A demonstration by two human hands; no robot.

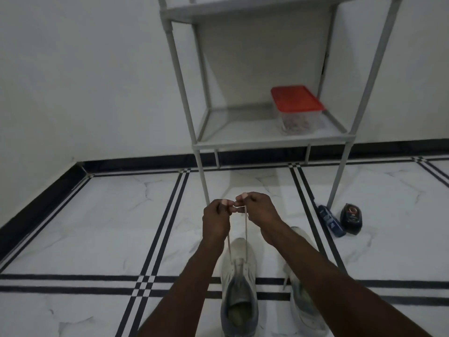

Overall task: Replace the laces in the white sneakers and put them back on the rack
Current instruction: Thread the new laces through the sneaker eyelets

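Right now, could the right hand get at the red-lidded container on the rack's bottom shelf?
Probably not yet. The right hand is pinching the lace of the left sneaker, as is the left hand. The container sits farther back on the rack; the shelf front is open, so only the occupied grip interferes.

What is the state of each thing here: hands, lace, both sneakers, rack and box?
Left hand: pinches one lace end.
Right hand: pinches the other lace end.
Lace: pulled up taut from the left sneaker.
Left sneaker: on the floor, partly laced.
Right sneaker: on the floor, mostly hidden by the arm.
Rack: upright, without sneakers.
Plastic box: red lid closed, on the rack.
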